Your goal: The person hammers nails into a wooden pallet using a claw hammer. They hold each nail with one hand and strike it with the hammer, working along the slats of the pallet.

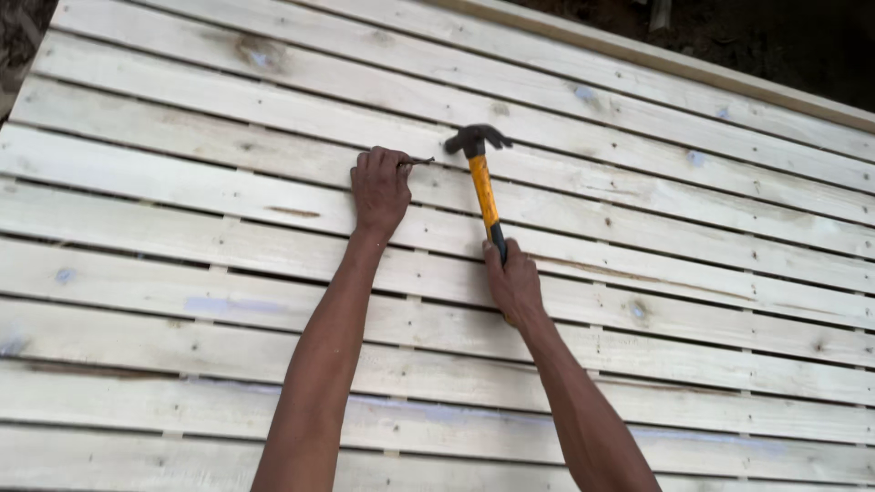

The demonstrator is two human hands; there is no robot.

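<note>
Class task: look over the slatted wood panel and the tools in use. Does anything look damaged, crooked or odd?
The nail held by the left hand looks bent, lying nearly flat along the board beside the hammer in the right hand. Boards show knots and bluish stains only.

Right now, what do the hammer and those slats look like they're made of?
Hammer: dark head, likely steel; smooth orange handle with a black grip, perhaps fibreglass or painted wood. Slats: pale unfinished softwood, showing knots, grain and grey-blue stains.
</note>
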